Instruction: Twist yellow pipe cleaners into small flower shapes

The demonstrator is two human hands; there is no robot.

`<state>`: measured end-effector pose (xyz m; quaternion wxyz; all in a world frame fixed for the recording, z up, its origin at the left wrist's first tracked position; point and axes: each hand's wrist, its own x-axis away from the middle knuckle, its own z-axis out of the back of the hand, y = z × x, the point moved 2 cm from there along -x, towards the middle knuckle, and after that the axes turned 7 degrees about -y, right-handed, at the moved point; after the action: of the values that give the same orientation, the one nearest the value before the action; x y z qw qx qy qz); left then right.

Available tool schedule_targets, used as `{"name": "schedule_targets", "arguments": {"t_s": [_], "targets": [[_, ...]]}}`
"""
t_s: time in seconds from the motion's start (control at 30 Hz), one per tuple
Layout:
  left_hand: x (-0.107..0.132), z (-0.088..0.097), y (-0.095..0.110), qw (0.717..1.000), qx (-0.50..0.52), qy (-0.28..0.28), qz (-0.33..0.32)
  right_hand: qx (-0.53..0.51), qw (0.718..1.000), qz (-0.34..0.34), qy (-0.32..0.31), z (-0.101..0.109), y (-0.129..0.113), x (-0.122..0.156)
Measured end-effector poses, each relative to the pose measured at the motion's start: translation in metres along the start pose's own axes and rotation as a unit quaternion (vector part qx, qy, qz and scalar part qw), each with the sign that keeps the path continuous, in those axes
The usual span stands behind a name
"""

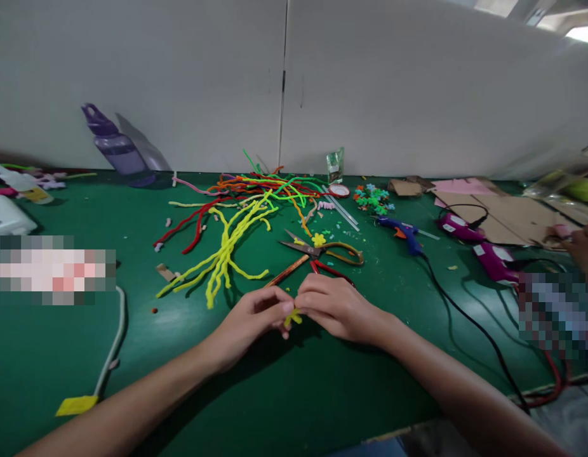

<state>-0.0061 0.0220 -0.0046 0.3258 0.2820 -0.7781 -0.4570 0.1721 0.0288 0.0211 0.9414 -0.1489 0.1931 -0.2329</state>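
Note:
Between my two hands, near the front middle of the green table, is a small yellow pipe cleaner piece (pixel 294 317) bent into short loops. My left hand (pixel 268 311) pinches it from the left with thumb and fingertips. From the right, my right hand (pixel 334 308) closes its fingers on the same piece and covers part of it. Just beyond lie open scissors (pixel 344 251), a finished-looking yellow flower (pixel 319 240) on their blades, and a brown stick (pixel 289 270). A bunch of loose yellow pipe cleaners (pixel 232 244) spreads to the left.
A heap of coloured pipe cleaners (pixel 275 185) lies at the back by the wall. At left stands a purple bottle (pixel 120 152). To the right are a blue glue gun (pixel 402 233) with its cord, magenta devices (pixel 496 262) and cardboard (pixel 494 216). Another person's hand (pixel 587 251) shows far right.

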Motion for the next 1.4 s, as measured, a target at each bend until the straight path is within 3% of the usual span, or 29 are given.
{"name": "schedule_targets", "arguments": {"t_s": [0.33, 0.47, 0.63, 0.77, 1.03, 1.17, 1.3, 1.4], "targets": [[-0.001, -0.001, 0.009, 0.992, -0.122, -0.018, 0.038, -0.055, 0.998, -0.013, 0.001, -0.003, 0.0, 0.001], [0.0, 0.0, 0.007, 0.995, -0.089, -0.034, 0.032, -0.073, 0.997, -0.021, 0.024, -0.004, 0.002, 0.001], [0.0, 0.001, -0.001, 1.0, 0.006, 0.013, 0.016, -0.07, 0.994, -0.027, 0.083, -0.002, 0.004, 0.002], [-0.001, 0.001, -0.001, 1.0, 0.0, 0.024, 0.018, -0.04, 0.997, 0.001, 0.064, -0.003, 0.004, 0.003], [-0.001, 0.0, -0.003, 0.999, 0.011, -0.021, 0.043, -0.001, 0.997, 0.033, 0.065, -0.003, 0.006, 0.005], [0.0, 0.0, -0.004, 0.999, 0.001, -0.019, 0.033, -0.093, 0.993, -0.025, 0.063, -0.002, 0.007, 0.003], [0.0, 0.001, -0.001, 1.0, 0.0, 0.02, 0.015, -0.152, 0.979, -0.111, 0.084, 0.0, 0.007, 0.003], [-0.001, 0.002, 0.0, 0.999, 0.0, 0.048, -0.004, -0.103, 0.988, -0.085, 0.082, -0.002, 0.004, 0.004]]}}
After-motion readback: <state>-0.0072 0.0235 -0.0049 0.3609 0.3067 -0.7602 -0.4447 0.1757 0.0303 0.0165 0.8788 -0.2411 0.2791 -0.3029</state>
